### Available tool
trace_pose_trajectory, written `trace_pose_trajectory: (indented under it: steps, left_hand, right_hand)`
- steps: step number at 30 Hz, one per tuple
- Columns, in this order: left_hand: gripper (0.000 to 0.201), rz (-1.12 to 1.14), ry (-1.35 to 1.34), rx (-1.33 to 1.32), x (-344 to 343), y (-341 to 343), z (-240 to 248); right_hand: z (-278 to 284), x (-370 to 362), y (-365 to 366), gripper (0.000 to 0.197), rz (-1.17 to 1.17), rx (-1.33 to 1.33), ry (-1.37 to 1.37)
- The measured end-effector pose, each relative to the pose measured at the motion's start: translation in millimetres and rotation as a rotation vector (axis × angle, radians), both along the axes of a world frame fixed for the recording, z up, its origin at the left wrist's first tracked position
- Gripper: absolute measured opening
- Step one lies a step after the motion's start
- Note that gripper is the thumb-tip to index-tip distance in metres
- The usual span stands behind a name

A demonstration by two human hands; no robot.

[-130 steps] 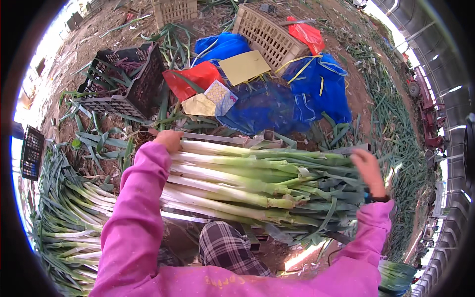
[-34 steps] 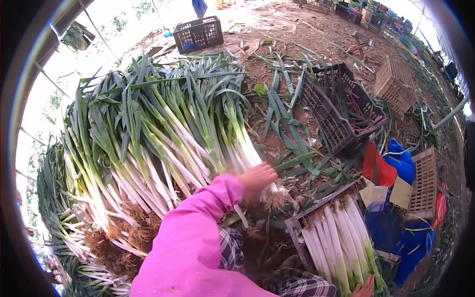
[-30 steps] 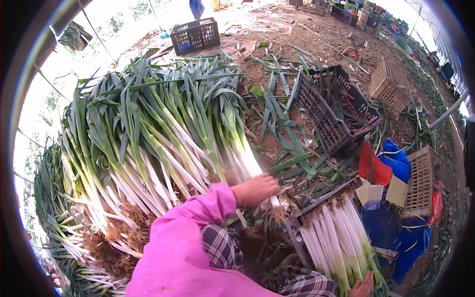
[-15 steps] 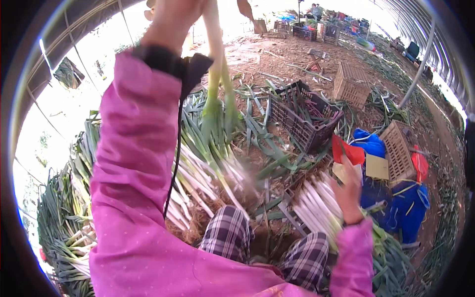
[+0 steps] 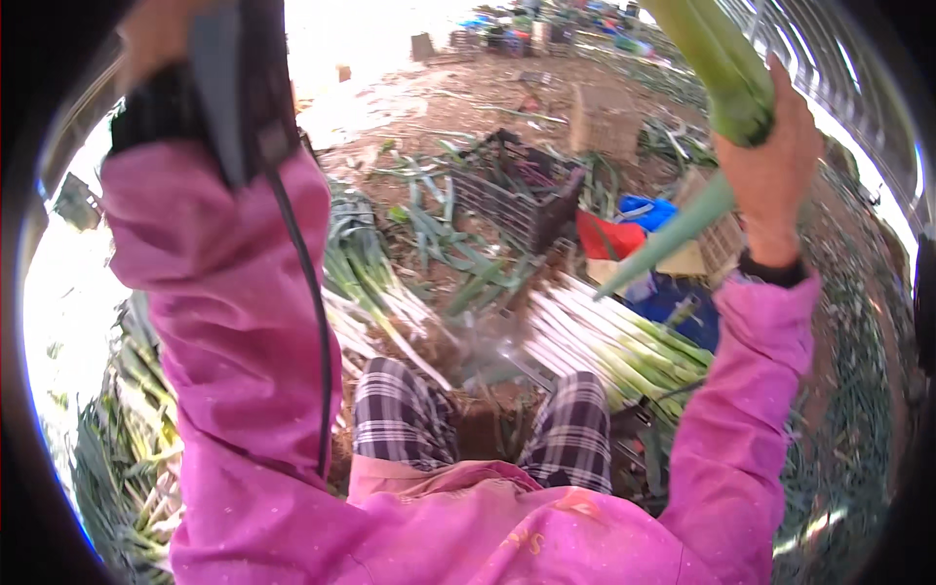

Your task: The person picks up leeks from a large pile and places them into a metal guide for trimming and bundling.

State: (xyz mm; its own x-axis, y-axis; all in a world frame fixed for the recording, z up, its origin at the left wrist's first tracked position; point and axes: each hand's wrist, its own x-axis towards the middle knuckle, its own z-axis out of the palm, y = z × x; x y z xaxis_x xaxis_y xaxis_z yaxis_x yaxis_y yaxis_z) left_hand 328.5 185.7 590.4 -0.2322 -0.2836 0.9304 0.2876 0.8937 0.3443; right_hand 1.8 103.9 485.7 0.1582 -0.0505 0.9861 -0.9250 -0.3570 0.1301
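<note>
High at the upper right, my right hand [image 5: 775,171] closes round the green part of a leek [image 5: 717,58]. One long leaf hangs from that hand toward the lower left, above a row of leeks [image 5: 585,336] with white stems and light green tops. My left hand [image 5: 161,39] is raised at the upper left, blurred and cut by the picture's edge, so its fingers are hidden. A dark strap or band [image 5: 244,88] runs beside its wrist. More leeks [image 5: 375,283] with roots lie in a pile left of my knees.
Beyond the piles stands a black plastic crate [image 5: 517,190] holding thin dark stalks. Tan crates [image 5: 604,122], a red item [image 5: 609,237] and blue bags [image 5: 648,210] lie to the right. Cut leaves litter the soil. A leafy heap [image 5: 127,429] lies at the far left.
My right hand has risen from over the right row to the upper right and now grips the leek. My left arm has shifted left, and the leek hanging by it is gone from there.
</note>
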Motion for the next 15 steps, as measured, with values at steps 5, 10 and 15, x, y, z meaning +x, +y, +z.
trace_pose_trajectory:
  steps: [5, 10, 15]
  left_hand:
    - [0.023, -0.62, 0.644, 0.638, -28, -171, -201]
    - [0.031, -0.519, 0.656, 1.512, -140, -194, -449]
    - [0.024, 0.295, -0.676, 1.715, -135, -182, -580]
  right_hand:
    - [-62, -129, 81, 0.072, -0.449, 0.231, 0.381]
    - [-232, -184, 95, 0.077, -0.502, 0.892, 0.303]
    - [-366, -208, 109, 0.102, -0.456, 1.582, 0.073]
